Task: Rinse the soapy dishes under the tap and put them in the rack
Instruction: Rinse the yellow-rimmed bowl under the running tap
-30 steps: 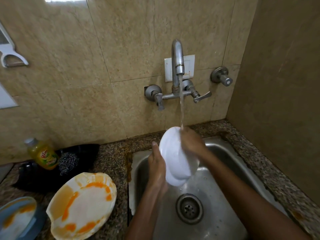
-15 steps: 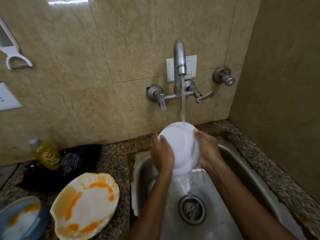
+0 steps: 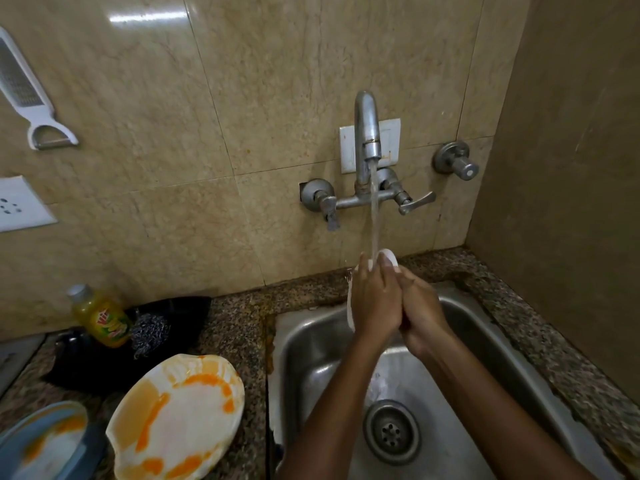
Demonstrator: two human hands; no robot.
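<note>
Holding a white dish (image 3: 350, 308) almost edge-on over the steel sink (image 3: 485, 348), the person keeps it under the water stream (image 3: 374, 216) that falls from the wall tap (image 3: 367, 133). In the head view only slivers of the dish show: a narrow white rim at the left of the hands and a small curved piece at the top, where the water strikes. The left hand (image 3: 375, 299) lies across the near face of the dish with its fingers reaching up toward the top rim; they look fairly straight, pressed against the dish. The right hand (image 3: 422, 313) is tucked just beside the left, touching it, its fingers curled in toward the dish; how far they wrap around it cannot be told. Both forearms rise from the bottom of the frame above the drain (image 3: 392, 433).

On the speckled counter (image 3: 242, 323) left of the sink lies a white plate smeared with orange sauce (image 3: 176, 420), and beside it, at the frame's corner, a blue plate (image 3: 45, 441) with similar smears. Behind them stand a yellow soap bottle (image 3: 102, 317) and a steel scrubber (image 3: 150, 334). A white peeler (image 3: 26, 91) hangs on the tiled wall.
</note>
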